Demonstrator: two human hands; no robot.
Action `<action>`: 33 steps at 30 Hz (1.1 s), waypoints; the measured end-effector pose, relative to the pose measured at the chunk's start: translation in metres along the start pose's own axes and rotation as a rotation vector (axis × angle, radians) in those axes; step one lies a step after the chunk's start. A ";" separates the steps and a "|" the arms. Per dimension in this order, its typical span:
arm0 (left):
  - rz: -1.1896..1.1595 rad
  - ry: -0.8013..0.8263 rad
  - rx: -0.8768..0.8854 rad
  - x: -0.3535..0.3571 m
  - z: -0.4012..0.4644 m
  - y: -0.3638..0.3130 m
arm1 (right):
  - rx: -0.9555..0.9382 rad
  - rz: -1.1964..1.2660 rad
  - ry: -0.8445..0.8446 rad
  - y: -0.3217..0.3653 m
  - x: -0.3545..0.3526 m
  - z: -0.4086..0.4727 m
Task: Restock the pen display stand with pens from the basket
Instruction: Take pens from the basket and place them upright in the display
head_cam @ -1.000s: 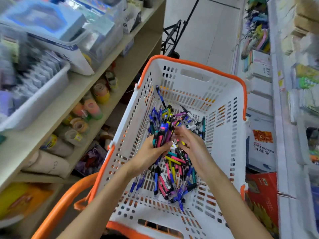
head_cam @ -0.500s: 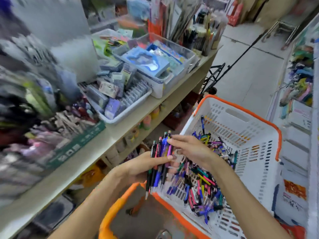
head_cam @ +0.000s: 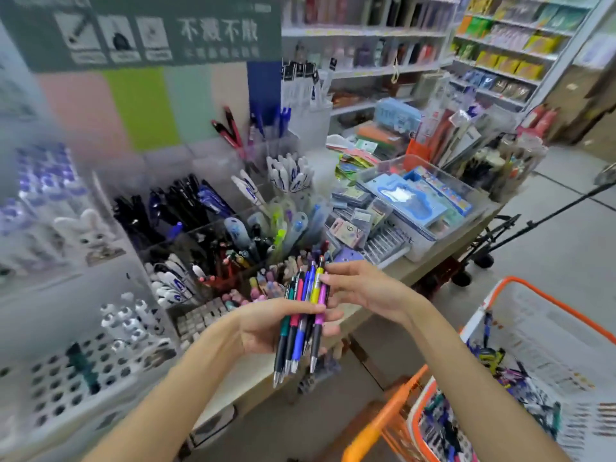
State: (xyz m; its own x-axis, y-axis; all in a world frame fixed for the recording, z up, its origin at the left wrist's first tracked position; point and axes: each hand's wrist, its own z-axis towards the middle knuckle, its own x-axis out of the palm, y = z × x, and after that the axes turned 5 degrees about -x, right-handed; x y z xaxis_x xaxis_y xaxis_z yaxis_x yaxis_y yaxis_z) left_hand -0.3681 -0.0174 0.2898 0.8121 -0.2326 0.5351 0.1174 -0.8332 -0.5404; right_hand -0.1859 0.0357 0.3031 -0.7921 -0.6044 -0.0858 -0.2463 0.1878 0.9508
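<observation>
pens (head_cam: 301, 320) sit in a bunch in the left hand (head_cam: 266, 325), tips down, just in front of the pen display stand (head_cam: 213, 235); the left hand's fingers curl round the bunch and grip it; the right hand (head_cam: 363, 290) is beside the bunch, and its fingertips (head_cam: 325, 278) pinch the top of a pen in the bunch; the stand's clear boxes hold many pens; the white and orange basket (head_cam: 533, 331) is well to the right of the stand, lower down, with more pens inside.
</observation>
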 end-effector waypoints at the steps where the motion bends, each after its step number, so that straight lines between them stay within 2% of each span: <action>1: 0.002 -0.012 0.023 -0.013 -0.012 -0.006 | -0.007 -0.047 0.013 0.013 0.012 0.012; 4: 0.023 -0.034 0.065 -0.032 -0.033 -0.020 | 0.007 -0.088 0.018 0.038 0.033 0.031; 8: 0.049 -0.045 0.121 -0.052 -0.055 -0.038 | 0.058 -0.173 -0.056 0.059 0.052 0.050; 14: 0.032 -0.111 0.296 -0.064 -0.067 -0.059 | -0.014 -0.278 -0.187 0.081 0.059 0.067; 16: 0.023 -0.145 0.364 -0.066 -0.069 -0.068 | -0.073 -0.172 -0.225 0.094 0.058 0.072; 19: -0.008 -0.210 0.452 -0.065 -0.071 -0.082 | -0.212 0.123 -0.299 0.112 0.046 0.081; 21: -0.038 -0.263 0.493 -0.064 -0.073 -0.092 | -0.318 0.267 -0.438 0.122 0.036 0.088; 23: -0.055 -0.295 0.528 -0.064 -0.073 -0.102 | -0.447 0.309 -0.597 0.133 0.027 0.097; 26: -0.073 -0.338 0.560 -0.066 -0.074 -0.113 | -0.610 0.188 -0.790 0.151 0.018 0.118; 28: -0.081 -0.347 0.583 -0.068 -0.073 -0.117 | -0.682 0.031 -0.853 0.162 0.016 0.135; 33: -0.057 -0.334 0.600 -0.072 -0.075 -0.117 | -0.710 -0.363 -0.760 0.176 0.023 0.174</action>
State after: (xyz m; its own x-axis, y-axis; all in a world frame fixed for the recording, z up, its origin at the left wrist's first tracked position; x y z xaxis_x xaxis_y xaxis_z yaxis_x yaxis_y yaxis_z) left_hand -0.4831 0.0594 0.3634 0.9165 0.0507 0.3967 0.3832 -0.3950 -0.8349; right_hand -0.3445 0.1901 0.4169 -0.9348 0.1460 -0.3239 -0.3497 -0.5396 0.7658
